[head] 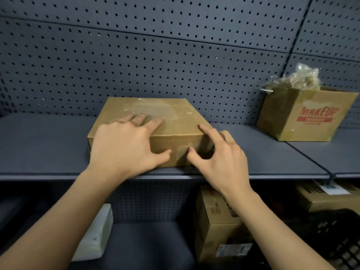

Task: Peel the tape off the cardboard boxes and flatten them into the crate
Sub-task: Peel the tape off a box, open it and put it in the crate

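Four cardboard boxes show: one flat box (175,121) at frame centre on the grey shelf (42,145), a printed open box (303,117) at the right stuffed with crumpled clear plastic (298,78), and two more on the lower shelf, one at lower centre-right (218,221) and one at the right edge (331,199). The left hand (124,145) lies spread on the flat box's near left top, fingers straight, thumb on its front face. The right hand (222,158) is curled round the near right corner, forefinger on the top edge.
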